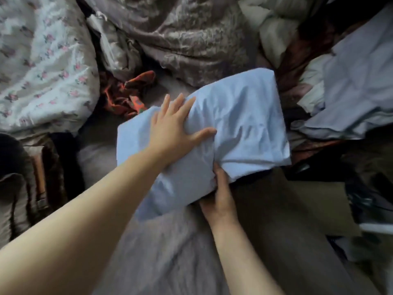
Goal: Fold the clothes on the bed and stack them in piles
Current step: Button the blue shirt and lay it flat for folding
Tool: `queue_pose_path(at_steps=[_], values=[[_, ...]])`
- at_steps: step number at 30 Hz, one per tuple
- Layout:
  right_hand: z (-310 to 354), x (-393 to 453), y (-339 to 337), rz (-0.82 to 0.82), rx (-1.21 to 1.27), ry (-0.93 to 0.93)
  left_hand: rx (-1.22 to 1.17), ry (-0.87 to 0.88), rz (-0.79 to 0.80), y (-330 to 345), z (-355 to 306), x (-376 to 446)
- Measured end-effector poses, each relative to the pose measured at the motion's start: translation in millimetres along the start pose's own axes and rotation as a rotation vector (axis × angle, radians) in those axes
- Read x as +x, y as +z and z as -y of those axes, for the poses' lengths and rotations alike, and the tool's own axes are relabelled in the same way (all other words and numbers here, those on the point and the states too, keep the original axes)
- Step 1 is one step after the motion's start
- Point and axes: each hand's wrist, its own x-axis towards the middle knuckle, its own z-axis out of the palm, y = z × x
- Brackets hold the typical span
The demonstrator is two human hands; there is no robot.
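A folded light blue cloth lies in the middle of the bed on the grey sheet. My left hand rests flat on its top, fingers spread, pressing it down. Along the near edge, my right hand has its fingers tucked under the fold and its thumb on top, gripping the cloth. The right fingertips are hidden beneath the fabric.
A floral white duvet fills the left. A grey patterned blanket is bunched at the back. An orange-red garment lies behind the cloth. More pale blue fabric and dark clothes are piled on the right.
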Motion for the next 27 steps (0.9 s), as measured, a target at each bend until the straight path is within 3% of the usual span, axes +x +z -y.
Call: queue_pose_path(at_steps=[2,5,7,11,14,16,17,18,19,20,21,22,24,27], values=[[-9.4,9.4,-9.7,-0.068,0.031,-0.04,0.155,-0.006,0.044,32.9,-6.4,-4.4],[-12.3,15.9,-17.9,-0.145,0.012,-0.032,0.175,-0.069,0.095,65.1,-3.1,-18.4],[-11.3,14.8,-21.5,-0.157,-0.023,0.015,0.227,-0.083,0.062,59.1,-7.2,-16.9],[-17.0,4.8,-23.3,-0.207,-0.073,0.069,0.375,0.052,-0.039,55.2,-19.5,-31.3],[-16.6,-13.5,-17.5,-0.45,-0.327,-0.041,0.38,0.02,0.023,62.4,-15.5,-42.8],[3.0,-33.3,-17.5,-0.793,-0.611,-0.326,0.384,-0.028,0.099,57.9,-16.4,-36.3],[20.2,-43.7,-13.9,-0.885,-0.736,-0.631,0.39,-0.029,0.114,55.7,-20.3,-34.4],[38.8,-49.5,-6.9,-0.847,-0.918,-0.993,0.395,-0.002,0.102,55.1,-24.7,-34.2],[54.9,-46.9,1.9,-0.686,-1.169,-1.288,0.397,0.048,0.047,55.3,-28.1,-36.7],[68.7,-34.8,11.2,-0.447,-1.46,-1.452,0.391,0.093,-0.038,57.4,-28.8,-41.7],[75.6,-16.5,18.5,-0.215,-1.741,-1.44,0.384,0.106,-0.104,58.8,-26.3,-48.4],[76.8,-1.9,24.4,-0.079,-1.991,-1.253,0.378,0.091,-0.132,61.8,-19.2,-55.8],[70.7,23.9,15.2,-0.054,-2.306,-0.798,0.344,-0.036,-0.029,68.6,-0.1,-73.0],[64.8,39.5,-1.1,-0.049,-2.415,-0.595,0.244,-0.147,0.147,69.4,15.9,-83.5]])
